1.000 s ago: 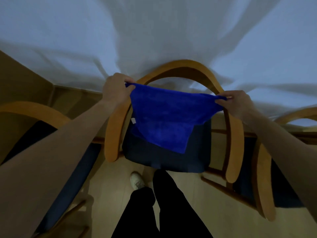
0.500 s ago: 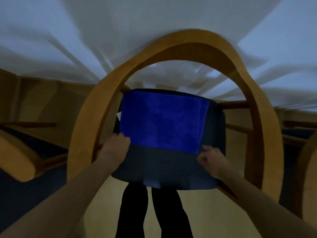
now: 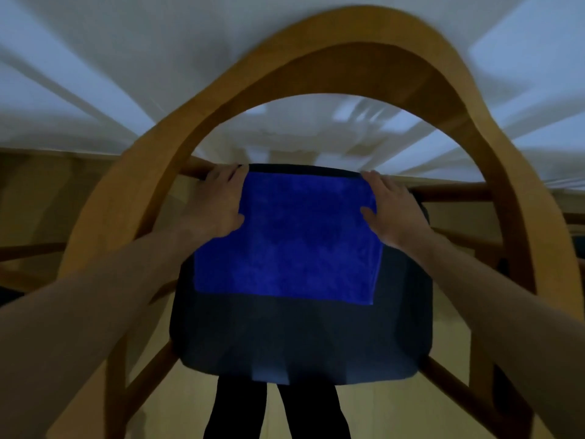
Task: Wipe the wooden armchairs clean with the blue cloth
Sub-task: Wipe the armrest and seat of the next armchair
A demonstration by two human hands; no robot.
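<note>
Blue cloth (image 3: 288, 239) flat on seat (image 3: 300, 337), between both hands' fingers (image 3: 221, 179).

No readable text, labels, brand marks or numbers anywhere in view — nothing on the blue cloth (image 3: 286, 239), nothing on the wooden armchair (image 3: 316, 36) or its dark seat cushion (image 3: 300, 340). The white fabric (image 3: 158, 58) behind is plain and motion-blurred — if anything is printed there, it can't be made out.
</note>
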